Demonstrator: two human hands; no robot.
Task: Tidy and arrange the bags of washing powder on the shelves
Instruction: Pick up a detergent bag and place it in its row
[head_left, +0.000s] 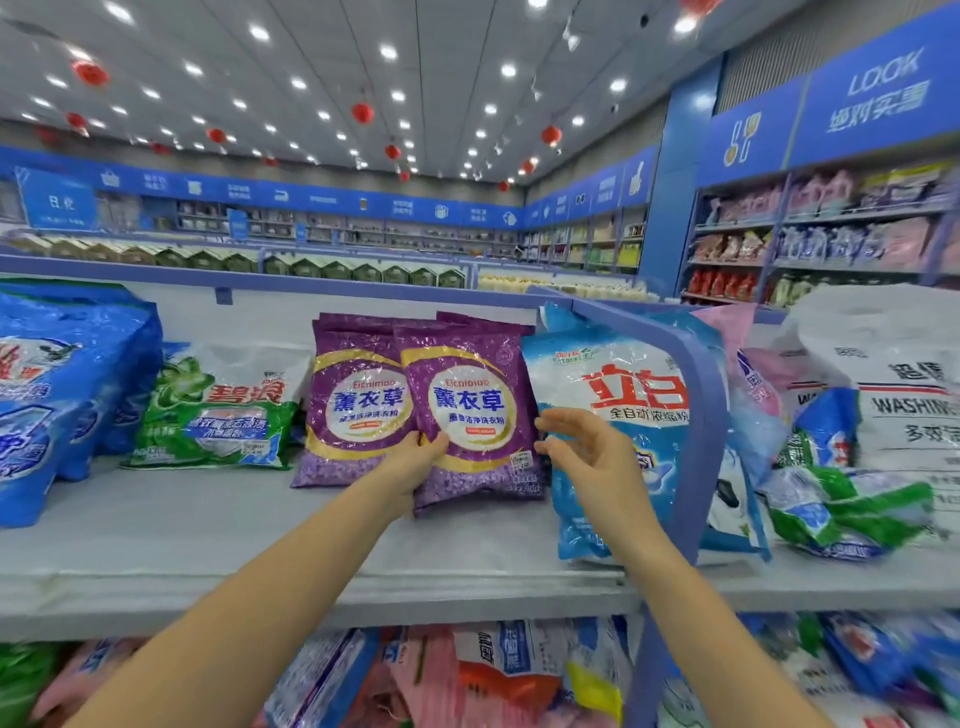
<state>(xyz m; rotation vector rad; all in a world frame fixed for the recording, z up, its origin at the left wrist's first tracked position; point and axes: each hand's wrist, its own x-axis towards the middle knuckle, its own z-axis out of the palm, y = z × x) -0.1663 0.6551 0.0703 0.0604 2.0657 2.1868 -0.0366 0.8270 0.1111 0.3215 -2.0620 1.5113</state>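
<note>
One purple bag (470, 405) is standing upright, top at twelve o'clock; left hand (415, 457) is pinching its left edge, right hand (587, 447) hovering at three o'clock, fingers spread, empty.

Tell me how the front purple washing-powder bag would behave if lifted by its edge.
Probably floppy: the front purple bag has crinkled film and would sag from the left hand gripping its left edge. Likely slippery, given the glossy glare. It looks full, so perhaps heavy for its size; the right hand could support it.
</note>
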